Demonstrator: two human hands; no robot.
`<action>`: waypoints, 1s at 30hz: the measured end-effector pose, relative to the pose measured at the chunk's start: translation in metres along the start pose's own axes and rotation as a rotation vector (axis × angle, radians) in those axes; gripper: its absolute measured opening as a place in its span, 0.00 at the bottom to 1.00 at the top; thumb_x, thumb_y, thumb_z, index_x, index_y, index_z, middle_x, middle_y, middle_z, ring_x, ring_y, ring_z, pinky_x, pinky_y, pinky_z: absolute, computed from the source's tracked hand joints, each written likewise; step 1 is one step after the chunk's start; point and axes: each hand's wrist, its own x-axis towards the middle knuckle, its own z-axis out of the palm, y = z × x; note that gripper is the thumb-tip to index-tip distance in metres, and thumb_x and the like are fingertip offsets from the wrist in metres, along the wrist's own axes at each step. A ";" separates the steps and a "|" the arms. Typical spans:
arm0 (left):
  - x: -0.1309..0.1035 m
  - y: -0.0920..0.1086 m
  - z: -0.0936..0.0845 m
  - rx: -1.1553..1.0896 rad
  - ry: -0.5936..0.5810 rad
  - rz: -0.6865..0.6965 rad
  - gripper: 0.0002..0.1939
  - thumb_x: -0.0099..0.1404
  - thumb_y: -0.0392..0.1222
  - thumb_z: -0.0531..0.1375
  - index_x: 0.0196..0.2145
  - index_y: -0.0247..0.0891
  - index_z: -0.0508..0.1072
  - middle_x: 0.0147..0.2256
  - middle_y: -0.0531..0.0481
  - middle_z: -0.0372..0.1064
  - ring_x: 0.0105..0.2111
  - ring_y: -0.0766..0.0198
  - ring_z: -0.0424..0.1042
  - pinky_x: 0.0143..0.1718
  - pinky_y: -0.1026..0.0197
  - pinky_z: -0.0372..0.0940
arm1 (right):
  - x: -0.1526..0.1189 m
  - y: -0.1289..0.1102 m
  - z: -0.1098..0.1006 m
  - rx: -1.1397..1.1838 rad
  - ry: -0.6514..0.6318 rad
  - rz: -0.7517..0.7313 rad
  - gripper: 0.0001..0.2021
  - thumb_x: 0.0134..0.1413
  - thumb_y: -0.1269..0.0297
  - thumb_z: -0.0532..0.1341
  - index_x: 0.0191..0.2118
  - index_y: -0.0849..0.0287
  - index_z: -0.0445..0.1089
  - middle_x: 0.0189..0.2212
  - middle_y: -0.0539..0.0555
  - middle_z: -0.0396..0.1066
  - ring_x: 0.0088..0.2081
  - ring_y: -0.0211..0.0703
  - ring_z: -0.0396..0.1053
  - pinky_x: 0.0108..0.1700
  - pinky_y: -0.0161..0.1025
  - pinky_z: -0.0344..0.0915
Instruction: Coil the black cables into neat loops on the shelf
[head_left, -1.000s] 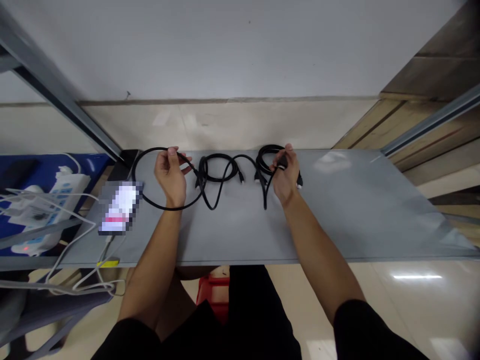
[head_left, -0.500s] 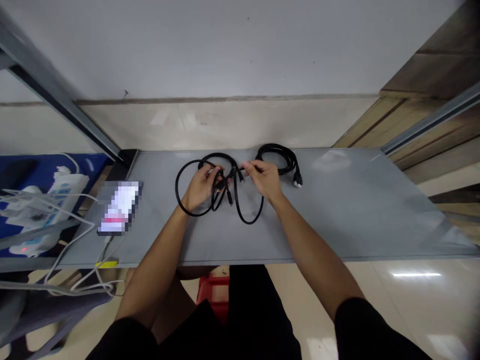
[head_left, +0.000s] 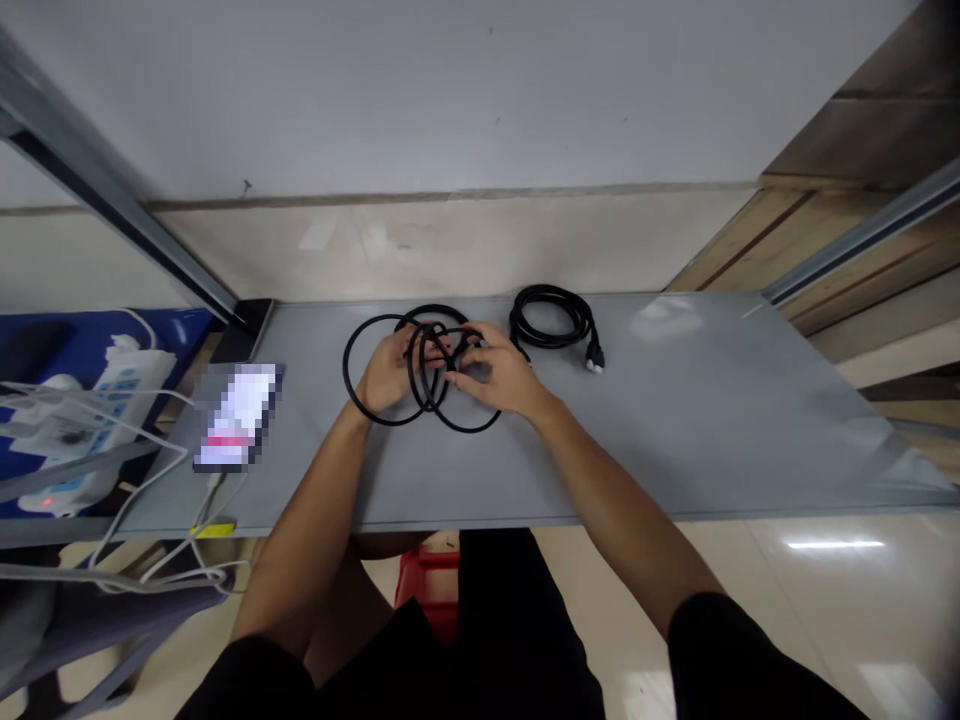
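Note:
A black cable (head_left: 469, 431) hangs in loose, overlapping loops between my two hands, above the grey shelf surface. On its left side my left hand (head_left: 391, 372) has its fingers curled round the strands, with one loop passing over the wrist. My right hand (head_left: 504, 374) meets the same cable from the right, thumb and fingers bent about the strands near the middle. The cable's ends are hard to make out among the fingers. Just beyond my right hand lies a second black cable (head_left: 584, 318), neatly coiled, its plug end (head_left: 595, 357) showing white tips.
To the left a phone (head_left: 238, 415) with a blurred screen lies on the grey shelf (head_left: 712, 420), joined to a white charging cord. Farther left is a white power strip (head_left: 131, 395) with several plugs. Metal posts flank the shelf; a wall stands behind it.
My right hand has moved left, closer to my left hand, bringing its cable strand along. The loop on the right has drawn in over the others. The coiled cable stays put.

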 end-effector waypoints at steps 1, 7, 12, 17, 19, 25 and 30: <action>-0.001 0.002 0.000 -0.011 -0.017 -0.019 0.32 0.64 0.62 0.76 0.55 0.36 0.78 0.47 0.37 0.85 0.48 0.47 0.87 0.47 0.50 0.83 | 0.000 -0.001 0.000 -0.016 -0.007 0.028 0.11 0.57 0.52 0.76 0.35 0.53 0.83 0.63 0.62 0.74 0.63 0.62 0.73 0.69 0.63 0.70; -0.012 0.024 0.005 -0.081 -0.130 -0.127 0.31 0.61 0.61 0.78 0.51 0.35 0.84 0.44 0.32 0.85 0.50 0.39 0.87 0.45 0.47 0.84 | 0.003 -0.009 -0.011 0.261 -0.150 0.120 0.07 0.55 0.55 0.76 0.32 0.51 0.86 0.56 0.59 0.81 0.62 0.58 0.77 0.68 0.56 0.70; -0.017 0.033 0.000 -0.029 -0.179 -0.191 0.31 0.58 0.64 0.78 0.48 0.37 0.86 0.40 0.35 0.85 0.41 0.44 0.87 0.34 0.54 0.80 | 0.006 -0.019 -0.022 0.542 -0.346 0.267 0.16 0.54 0.50 0.74 0.23 0.53 0.81 0.26 0.52 0.77 0.35 0.47 0.77 0.40 0.44 0.74; -0.011 0.033 -0.015 0.130 0.024 -0.078 0.26 0.61 0.60 0.77 0.48 0.40 0.87 0.31 0.45 0.81 0.22 0.66 0.71 0.21 0.65 0.61 | 0.009 -0.010 -0.047 0.680 -0.122 0.342 0.21 0.49 0.48 0.73 0.17 0.54 0.73 0.32 0.55 0.78 0.37 0.48 0.80 0.46 0.47 0.77; -0.008 0.033 -0.020 0.152 0.169 -0.040 0.23 0.66 0.60 0.74 0.49 0.40 0.86 0.29 0.48 0.78 0.20 0.68 0.65 0.20 0.65 0.57 | 0.008 -0.003 -0.060 0.741 0.032 0.367 0.21 0.49 0.47 0.71 0.16 0.53 0.70 0.34 0.56 0.78 0.36 0.48 0.79 0.46 0.49 0.78; -0.005 0.021 -0.005 0.412 0.354 0.060 0.19 0.70 0.58 0.69 0.46 0.40 0.80 0.29 0.50 0.74 0.26 0.62 0.71 0.27 0.62 0.65 | 0.008 -0.002 -0.052 0.647 -0.036 0.336 0.26 0.55 0.41 0.72 0.17 0.54 0.72 0.30 0.57 0.80 0.35 0.48 0.80 0.44 0.47 0.77; -0.002 0.009 0.013 0.666 0.419 0.001 0.09 0.63 0.34 0.68 0.40 0.42 0.75 0.31 0.49 0.74 0.33 0.55 0.75 0.41 0.55 0.71 | 0.012 -0.011 -0.026 0.451 0.044 0.372 0.24 0.58 0.41 0.72 0.19 0.52 0.77 0.30 0.57 0.80 0.43 0.52 0.82 0.52 0.49 0.76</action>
